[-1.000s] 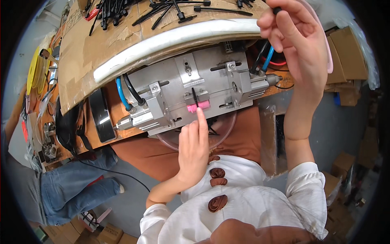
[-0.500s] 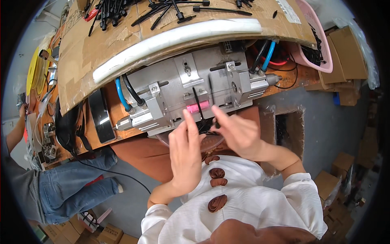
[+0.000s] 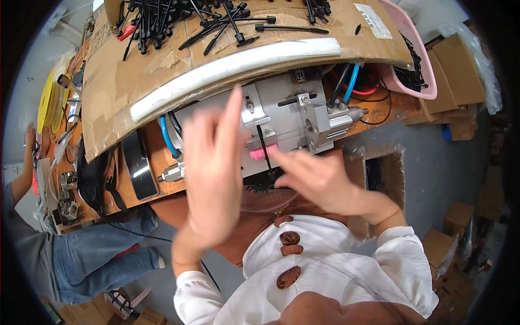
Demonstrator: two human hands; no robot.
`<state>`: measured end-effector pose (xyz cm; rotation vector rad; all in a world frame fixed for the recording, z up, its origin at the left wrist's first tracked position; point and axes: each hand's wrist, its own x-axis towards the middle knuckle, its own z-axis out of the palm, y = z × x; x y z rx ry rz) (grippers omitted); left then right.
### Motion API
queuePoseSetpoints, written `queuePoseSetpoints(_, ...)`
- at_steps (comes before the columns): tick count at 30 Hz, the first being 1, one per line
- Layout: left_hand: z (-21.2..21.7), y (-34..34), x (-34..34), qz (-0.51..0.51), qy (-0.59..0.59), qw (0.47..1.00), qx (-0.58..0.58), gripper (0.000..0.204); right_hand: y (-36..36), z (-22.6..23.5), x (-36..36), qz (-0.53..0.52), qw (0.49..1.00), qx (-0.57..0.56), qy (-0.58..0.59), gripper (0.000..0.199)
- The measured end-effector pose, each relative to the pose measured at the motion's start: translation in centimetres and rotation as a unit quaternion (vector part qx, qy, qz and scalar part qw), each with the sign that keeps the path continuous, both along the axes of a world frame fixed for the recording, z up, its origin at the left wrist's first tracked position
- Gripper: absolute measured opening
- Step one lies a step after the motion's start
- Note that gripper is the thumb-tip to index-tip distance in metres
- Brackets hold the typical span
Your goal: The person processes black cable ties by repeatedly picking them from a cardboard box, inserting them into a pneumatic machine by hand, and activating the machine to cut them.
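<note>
My left hand [image 3: 214, 168], blurred, is raised over the left side of a metal clamping fixture [image 3: 284, 116]. Its fingers stretch out, and nothing shows in them. A thin black rod [image 3: 263, 142] lies across a pink block [image 3: 258, 155] at the fixture's middle. The rod's thicker lower end points toward me. Around that end my right hand [image 3: 319, 179] is closed, thumb and fingers at the rod, the index fingertip beside the pink block. Below the fixture, several black rod ends [image 3: 257, 188] show over a clear bowl, partly hidden by my hands.
A cardboard sheet [image 3: 179, 70] with a white foam strip [image 3: 238, 73] overhangs the fixture, bearing several black rods [image 3: 233, 24]. A pink basket [image 3: 428, 70] stands at right, a phone [image 3: 140, 168] at left. Blue hoses [image 3: 352, 85] run to the cylinders. Another person [image 3: 81, 254] is at far left.
My left hand has lifted away from the rod's lower end, up and to the left. A second blurred dark rod by my right hand no longer shows; that hand has moved slightly down.
</note>
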<state>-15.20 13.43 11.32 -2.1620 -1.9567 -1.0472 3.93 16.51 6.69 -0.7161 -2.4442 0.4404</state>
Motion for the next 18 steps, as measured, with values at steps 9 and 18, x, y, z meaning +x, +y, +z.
queuePoseSetpoints(9,5.0,12.7,-7.0,-0.128,0.003,0.982,-0.135,0.013,17.5,9.2,-5.2,-0.022,0.964,0.234,-0.121,0.024)
queuePoseSetpoints(18,0.2,-1.4,-2.9,0.042,-0.031,0.998,0.036,0.047,16.7,11.4,-5.4,0.008,0.995,-0.088,0.055,0.019)
